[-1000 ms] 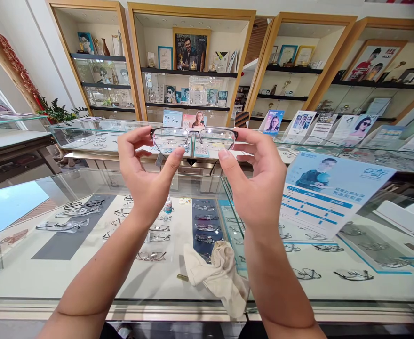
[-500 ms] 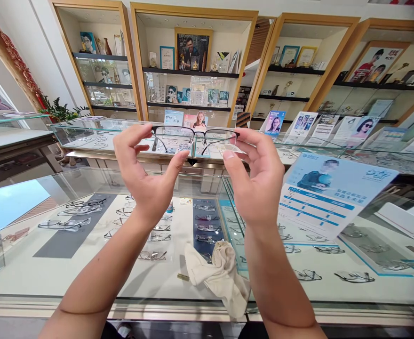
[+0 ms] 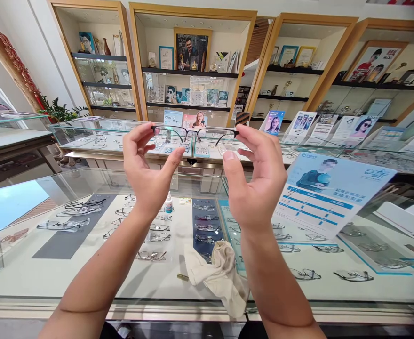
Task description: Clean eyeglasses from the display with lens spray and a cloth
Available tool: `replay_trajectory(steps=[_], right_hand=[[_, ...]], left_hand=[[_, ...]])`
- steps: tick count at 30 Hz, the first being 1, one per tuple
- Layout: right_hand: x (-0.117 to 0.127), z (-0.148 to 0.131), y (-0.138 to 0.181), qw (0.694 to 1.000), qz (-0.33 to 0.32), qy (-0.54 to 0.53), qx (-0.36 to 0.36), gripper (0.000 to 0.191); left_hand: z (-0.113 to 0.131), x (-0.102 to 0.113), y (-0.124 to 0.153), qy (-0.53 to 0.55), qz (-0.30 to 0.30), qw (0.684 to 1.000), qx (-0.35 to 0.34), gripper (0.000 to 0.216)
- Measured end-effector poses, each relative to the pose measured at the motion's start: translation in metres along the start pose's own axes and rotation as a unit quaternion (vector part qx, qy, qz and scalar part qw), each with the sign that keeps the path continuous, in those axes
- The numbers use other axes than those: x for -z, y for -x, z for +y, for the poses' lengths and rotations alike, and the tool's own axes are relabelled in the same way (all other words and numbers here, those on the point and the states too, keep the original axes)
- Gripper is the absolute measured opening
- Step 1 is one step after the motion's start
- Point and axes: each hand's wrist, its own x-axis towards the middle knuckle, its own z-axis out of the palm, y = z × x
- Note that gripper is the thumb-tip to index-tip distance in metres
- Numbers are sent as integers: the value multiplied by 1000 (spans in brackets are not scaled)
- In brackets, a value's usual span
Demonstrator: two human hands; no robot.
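Change: I see the glasses [image 3: 195, 134] tipped since a second ago. The lenses faced me then; now the frame lies nearly flat and I look along its top rim.
Meaning: the lens faces have turned out of my view, and both hands have kept their places at the frame's ends.
Left grip: the left hand [image 3: 147, 174] pinches the left end of the frame with its fingertips; the thumb sits just under the lens.
Right grip: the right hand [image 3: 258, 181] grasps the right end likewise, thumb raised below the rim.
Glasses: held between the two hands, bridging fingertip to fingertip, in the air well above the worktop [image 3: 87, 278].
Nearby: a crumpled cloth [image 3: 217, 275] lies at the worktop's near edge, between my forearms; a leaflet [image 3: 329, 193] stands to the right.
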Motion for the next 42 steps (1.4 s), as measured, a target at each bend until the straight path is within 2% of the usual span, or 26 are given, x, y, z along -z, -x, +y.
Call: replay_trajectory(steps=[4, 9, 14, 22, 29, 35, 38, 42], right_hand=[[-3, 10, -1, 998, 9, -44, -36, 33], [-9, 30, -3, 987, 13, -114, -109, 29], [-12, 39, -4, 975, 29, -158, -153, 30], [-11, 38, -3, 985, 22, -127, -117, 30], [-15, 29, -3, 991, 76, -90, -70, 26], [-15, 29, -1, 994, 76, -63, -54, 28], [-14, 30, -1, 993, 65, -81, -59, 28], [-12, 31, -3, 979, 48, -166, -104, 25]], left_hand=[[2, 0, 2, 4, 10, 1000, -6, 78], [14, -1, 5, -57, 61, 994, -70, 69], [16, -1, 5, -99, 78, 987, -96, 71], [13, -1, 7, -97, 71, 989, -91, 74], [1, -6, 4, -57, 52, 994, -80, 73], [-3, -8, 3, -31, 22, 999, -37, 73], [-1, -7, 4, 0, -5, 1000, -12, 72], [2, -7, 6, 7, -15, 1000, 4, 69]])
